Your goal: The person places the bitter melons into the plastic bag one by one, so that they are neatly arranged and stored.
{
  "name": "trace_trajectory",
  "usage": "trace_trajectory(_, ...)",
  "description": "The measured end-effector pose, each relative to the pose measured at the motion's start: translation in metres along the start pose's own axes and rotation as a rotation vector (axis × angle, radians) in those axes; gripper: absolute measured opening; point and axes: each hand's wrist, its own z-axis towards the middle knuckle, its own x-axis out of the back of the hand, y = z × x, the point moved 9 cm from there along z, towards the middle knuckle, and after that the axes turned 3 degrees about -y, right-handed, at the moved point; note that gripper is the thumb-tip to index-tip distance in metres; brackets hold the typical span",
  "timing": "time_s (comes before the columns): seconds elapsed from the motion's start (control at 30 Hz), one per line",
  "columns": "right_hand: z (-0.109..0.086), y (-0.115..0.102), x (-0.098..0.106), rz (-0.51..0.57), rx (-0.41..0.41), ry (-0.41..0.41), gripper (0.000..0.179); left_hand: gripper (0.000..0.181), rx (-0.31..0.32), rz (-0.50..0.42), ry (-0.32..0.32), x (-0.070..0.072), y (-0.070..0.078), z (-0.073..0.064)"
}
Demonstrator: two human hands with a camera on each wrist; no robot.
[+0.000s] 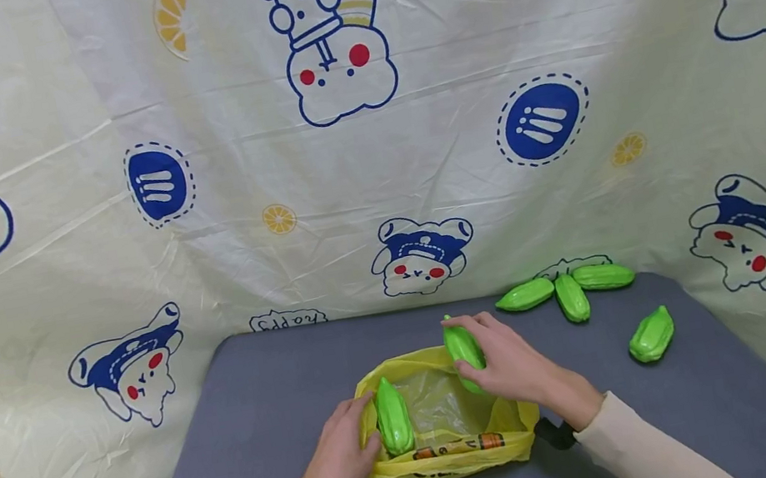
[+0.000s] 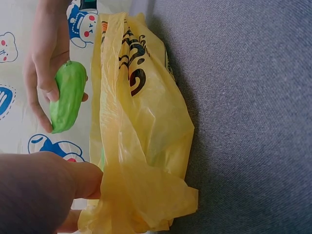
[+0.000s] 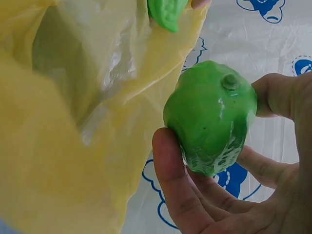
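My right hand [image 1: 514, 365] grips a green bitter melon [image 1: 462, 347] over the right back rim of a yellow plastic bag [image 1: 481, 461]. In the right wrist view, thumb and fingers are round the melon [image 3: 209, 114], its stem end towards the camera. The bag lies on the table with its mouth spread open. At its left rim, my left hand [image 1: 339, 453] holds the plastic between thumb and fingers. A second bitter melon [image 1: 394, 419] stands inside the bag against the left wall, close to the left fingertips. Dark print shows on the bag's side in the left wrist view.
Towards the back right of the grey table [image 1: 266, 402] lie three more bitter melons [image 1: 525, 295] in a cluster. Another bitter melon [image 1: 652, 335] rests nearer the right edge. A pale patterned sheet [image 1: 340, 162] hangs behind and around the table.
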Motion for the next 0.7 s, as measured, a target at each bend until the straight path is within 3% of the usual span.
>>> trace_trajectory(0.7,0.011,-0.020,-0.022,0.039,-0.003,-0.109,0.072,0.062,-0.024,-0.010,0.026,0.001,0.002,-0.002)
